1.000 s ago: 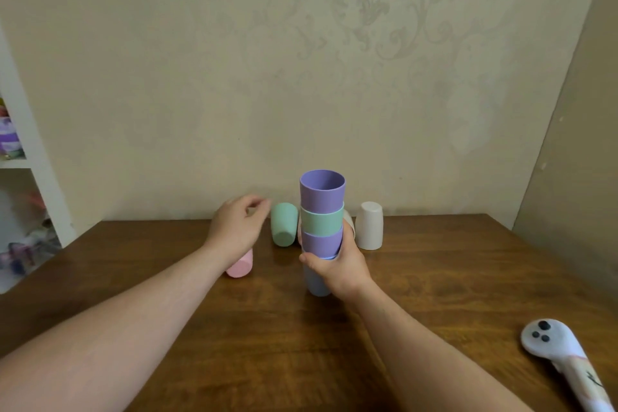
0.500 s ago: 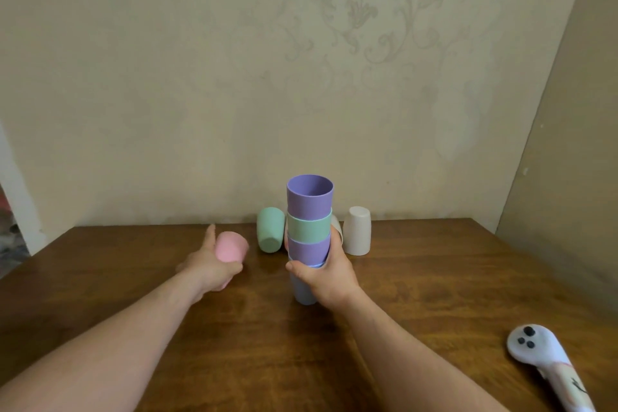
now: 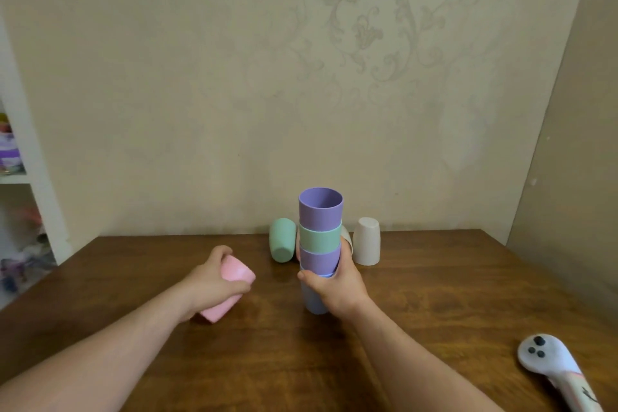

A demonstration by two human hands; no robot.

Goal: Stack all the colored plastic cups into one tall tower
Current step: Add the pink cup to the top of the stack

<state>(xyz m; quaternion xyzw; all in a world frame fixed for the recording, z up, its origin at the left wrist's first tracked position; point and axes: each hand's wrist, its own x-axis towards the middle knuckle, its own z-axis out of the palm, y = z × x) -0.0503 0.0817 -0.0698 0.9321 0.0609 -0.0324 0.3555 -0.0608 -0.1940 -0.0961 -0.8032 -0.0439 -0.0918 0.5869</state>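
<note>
A stack of nested cups (image 3: 320, 234) stands upright in the middle of the wooden table (image 3: 434, 304): purple on top, then green, purple and a pale blue one at the bottom. My right hand (image 3: 336, 284) is wrapped around the stack's lower part. My left hand (image 3: 210, 281) holds a pink cup (image 3: 230, 281) tilted, a little to the left of the stack. A green cup (image 3: 282, 244) lies on its side behind the stack. A white cup (image 3: 367, 241) stands upside down at the back right. Another pale cup is mostly hidden behind the stack.
A white handheld controller (image 3: 551, 365) lies at the table's front right. The wall runs right behind the cups, and a side wall closes the right. A white shelf unit (image 3: 20, 177) with small items stands at the left.
My left hand took the pink cup off the table, lifted it and has drawn it nearer, tilting it. My right hand has stayed on the stack.
</note>
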